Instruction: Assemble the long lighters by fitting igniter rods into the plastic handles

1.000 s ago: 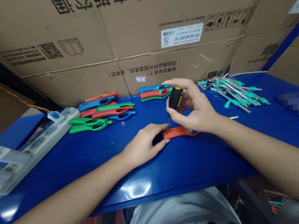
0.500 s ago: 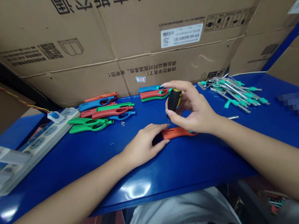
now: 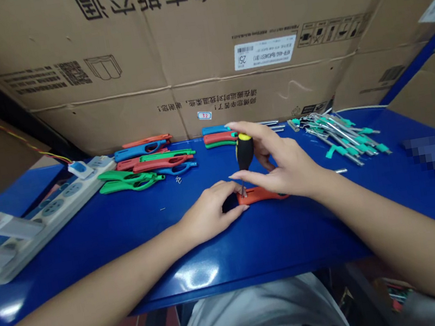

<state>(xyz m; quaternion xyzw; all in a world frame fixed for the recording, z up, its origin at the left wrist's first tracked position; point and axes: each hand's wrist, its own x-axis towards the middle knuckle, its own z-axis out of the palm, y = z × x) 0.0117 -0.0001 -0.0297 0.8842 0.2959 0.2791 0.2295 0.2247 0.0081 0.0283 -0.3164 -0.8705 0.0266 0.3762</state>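
At the middle of the blue tabletop (image 3: 200,265), gripping the orange casing (image 3: 266,194) by its left end, pinched between thumb and fingers of the left hand (image 3: 211,211). Over that same end, holding a black-and-yellow screwdriver (image 3: 245,151) nearly upright in the right hand (image 3: 282,166), index finger over the top of the handle, thumb low down, thin shaft running down to the casing beside the left fingertips. Exact seat of the tip too small to tell. Hands close by each other, palms apart. Far end of the casing partly behind the right hand; just past the wrist, a short bit of metal rod (image 3: 341,171), joined or loose, impossible to tell.

Farther back on the left, loose casings (image 3: 147,166) in orange, blue, red and green, heaped and overlapping, with a small cluster of screws (image 3: 178,179) just beside. Beyond the screwdriver, stacked casings (image 3: 217,137) in blue, red and green, with rod ends (image 3: 278,128) showing rightward. Off to the right, crisscrossed rods with green tabs (image 3: 345,134). Along the left edge, a white power strip (image 3: 57,205) with plugs in it. Behind everything, a brown carton (image 3: 181,36) with upside-down print.
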